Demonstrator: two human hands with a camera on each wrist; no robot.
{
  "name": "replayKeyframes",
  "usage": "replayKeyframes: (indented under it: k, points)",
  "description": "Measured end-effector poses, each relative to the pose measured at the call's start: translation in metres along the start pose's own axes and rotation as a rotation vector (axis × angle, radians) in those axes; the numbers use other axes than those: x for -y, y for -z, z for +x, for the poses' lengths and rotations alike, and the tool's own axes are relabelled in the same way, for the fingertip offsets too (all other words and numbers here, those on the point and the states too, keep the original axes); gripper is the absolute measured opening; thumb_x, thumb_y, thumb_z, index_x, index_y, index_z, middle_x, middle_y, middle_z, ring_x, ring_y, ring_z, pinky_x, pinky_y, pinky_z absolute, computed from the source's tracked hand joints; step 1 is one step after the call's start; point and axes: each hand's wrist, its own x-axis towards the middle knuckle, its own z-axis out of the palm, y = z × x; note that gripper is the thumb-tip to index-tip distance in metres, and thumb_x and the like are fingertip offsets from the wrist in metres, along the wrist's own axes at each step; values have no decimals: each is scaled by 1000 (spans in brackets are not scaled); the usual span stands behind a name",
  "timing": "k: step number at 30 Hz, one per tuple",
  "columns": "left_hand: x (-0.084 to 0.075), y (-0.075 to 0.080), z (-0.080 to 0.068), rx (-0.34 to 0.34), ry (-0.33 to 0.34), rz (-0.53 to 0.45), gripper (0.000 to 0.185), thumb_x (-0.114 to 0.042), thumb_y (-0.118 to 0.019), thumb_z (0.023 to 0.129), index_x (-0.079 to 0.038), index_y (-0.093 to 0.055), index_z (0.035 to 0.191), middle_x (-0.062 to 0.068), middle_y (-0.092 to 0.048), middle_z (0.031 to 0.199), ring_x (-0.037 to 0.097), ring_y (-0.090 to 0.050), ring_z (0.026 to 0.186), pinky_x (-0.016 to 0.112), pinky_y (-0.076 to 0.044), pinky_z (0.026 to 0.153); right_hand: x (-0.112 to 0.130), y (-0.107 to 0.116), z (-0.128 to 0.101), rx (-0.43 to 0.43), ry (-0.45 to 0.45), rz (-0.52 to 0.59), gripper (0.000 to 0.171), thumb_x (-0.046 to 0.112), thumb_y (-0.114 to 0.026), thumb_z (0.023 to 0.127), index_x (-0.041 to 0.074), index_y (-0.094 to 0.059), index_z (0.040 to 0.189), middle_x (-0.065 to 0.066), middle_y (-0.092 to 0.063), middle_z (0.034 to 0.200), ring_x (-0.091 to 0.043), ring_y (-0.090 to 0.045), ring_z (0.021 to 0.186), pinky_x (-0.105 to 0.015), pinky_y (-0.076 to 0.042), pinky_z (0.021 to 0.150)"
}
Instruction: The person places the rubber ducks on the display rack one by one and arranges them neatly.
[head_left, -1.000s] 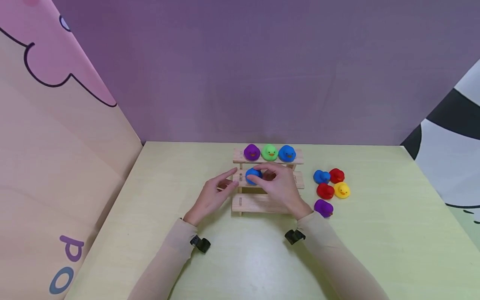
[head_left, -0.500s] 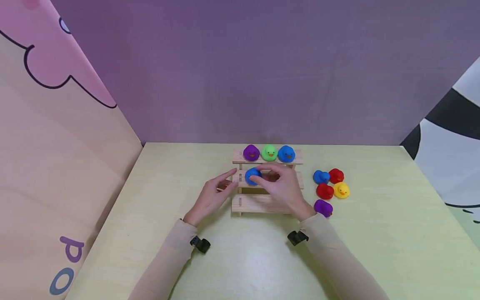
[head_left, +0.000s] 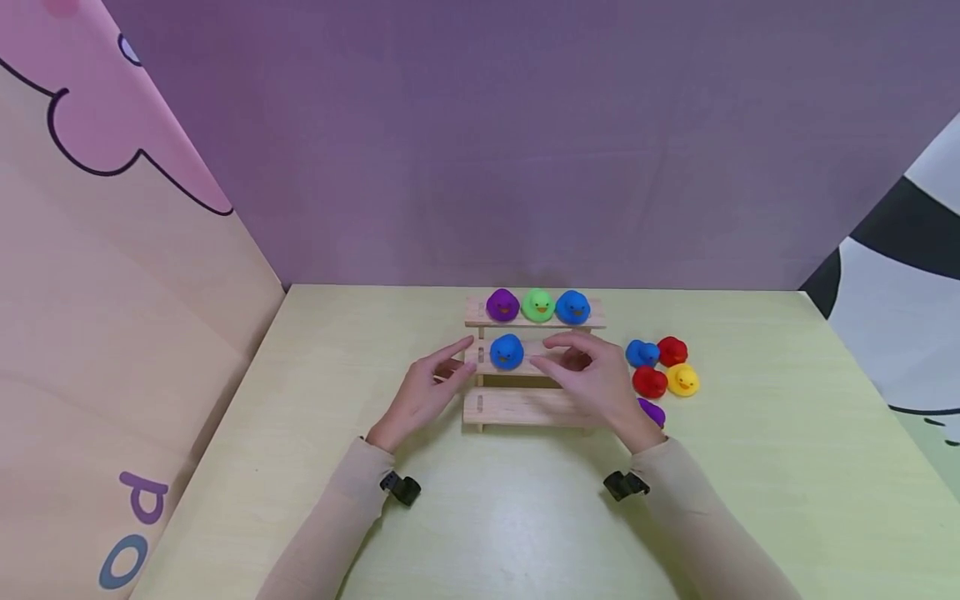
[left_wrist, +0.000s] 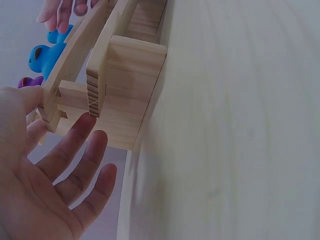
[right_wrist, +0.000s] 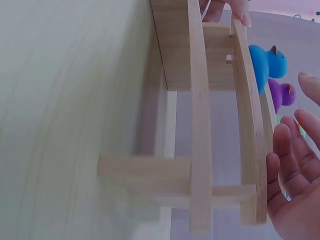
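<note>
One blue rubber duck (head_left: 507, 352) on the middle shelf (head_left: 543, 364): light, squashy; pinch its body. Both my hands (head_left: 592, 377) spread, empty.

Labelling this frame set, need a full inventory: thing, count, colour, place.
Wooden stepped rack: 1, light wood, mid-table.
Top-step ducks: 3, purple, green, blue, left to right.
Middle-step duck: 1, blue, left end, free of both hands.
Loose ducks on table, right of rack: 5; blue, two red, yellow, purple partly behind right hand.
Table: 1, pale yellow-green.
Backdrop: purple.
Left hand: open, fingertips at rack's left end.
Right hand: open, over middle step, no grip.
</note>
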Motion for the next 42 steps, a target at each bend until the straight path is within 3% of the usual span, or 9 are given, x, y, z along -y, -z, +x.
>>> replayKeyframes:
  k: [6, 16, 24, 31, 38, 42]
  points:
    - [-1, 0, 0, 3, -5, -1, 50, -40, -62, 109, -35, -54, 157, 4, -78, 120, 20, -69, 104, 34, -58, 85, -9, 13, -5, -29, 26, -18, 27, 24, -88, 90, 12, -81, 113, -5, -80, 107, -17, -65, 77, -19, -54, 68]
    - [-2, -2, 2, 8, 4, 6, 51, -43, -62, 108, -35, -53, 158, 4, -78, 121, 20, -68, 105, 33, -57, 85, -24, 35, -17, -83, 12, -56, 23, 23, -85, 92, 16, -82, 113, -3, -80, 101, -9, -64, 76, -23, -54, 70]
    - [1, -2, 2, 6, 3, 4, 50, -43, -62, 109, -35, -54, 157, 4, -78, 121, 20, -68, 105, 33, -58, 85, -32, 52, -27, -113, -41, -59, 20, 25, -84, 94, 15, -83, 112, 5, -74, 95, -4, -63, 76, -18, -52, 68]
    - [1, -2, 1, 13, -7, -10, 51, -42, -62, 109, -33, -54, 158, 4, -78, 121, 20, -69, 105, 33, -59, 85, -46, 67, -38, -129, -84, -112, 21, 27, -83, 95, 15, -82, 112, 0, -72, 85, -3, -63, 73, -17, -50, 67]
    - [0, -2, 0, 11, -3, -21, 52, -39, -64, 108, -28, -54, 158, 5, -78, 118, 19, -70, 104, 33, -59, 85, -58, 84, -49, -123, -147, -136, 27, 32, -80, 97, 14, -80, 117, 25, -69, 93, -1, -64, 80, -18, -51, 68]
    - [2, -2, 0, 16, 3, -20, 51, -40, -63, 108, -31, -54, 158, 4, -78, 119, 19, -69, 104, 34, -59, 84, -65, 94, -54, -130, -200, -155, 28, 34, -78, 98, 16, -80, 119, 27, -69, 95, 2, -63, 83, -17, -52, 69]
